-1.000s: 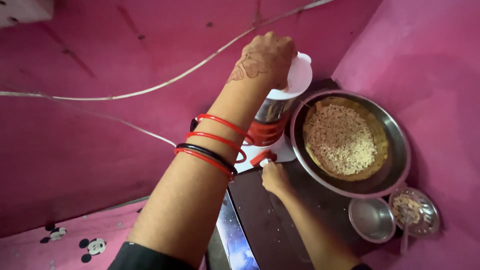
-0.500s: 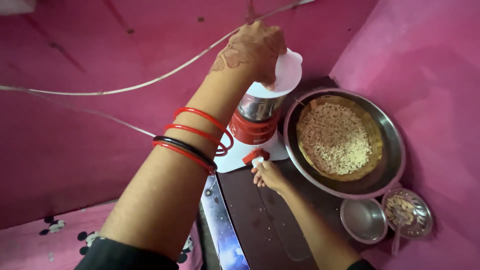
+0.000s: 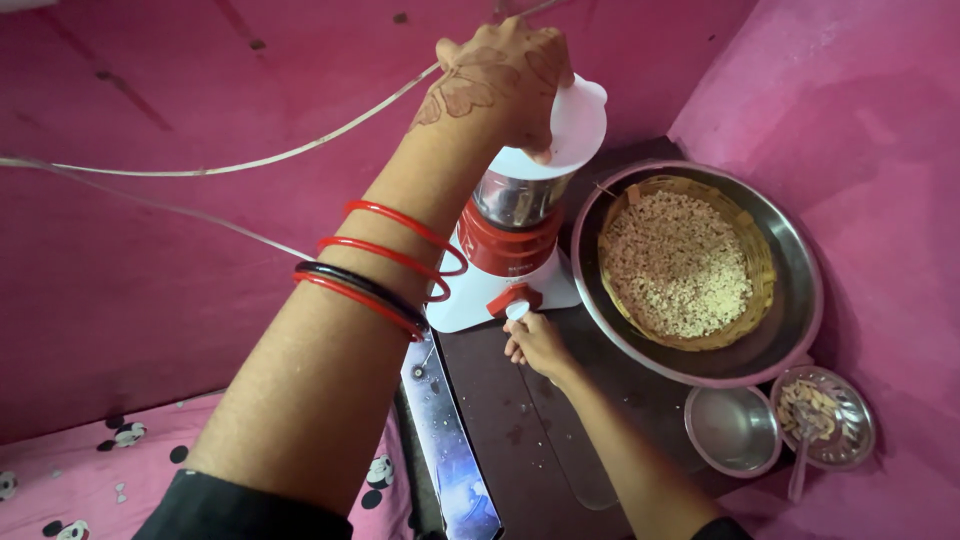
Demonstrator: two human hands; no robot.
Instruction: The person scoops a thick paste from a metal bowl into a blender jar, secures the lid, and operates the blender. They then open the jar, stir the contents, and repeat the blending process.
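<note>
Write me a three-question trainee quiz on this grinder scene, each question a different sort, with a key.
1. True or false: the left hand presses on the white lid of the grinder.
2. What does the right hand touch? A) the spoon B) the grinder's knob C) the small empty bowl
3. Fill in: the pale grain lies in a yellow basket set inside a large steel ____.

Key
1. True.
2. B. The spoon rests in a small dish with bits of food in it, and the empty bowl sits beside it, both apart from the hand.
3. bowl
</note>
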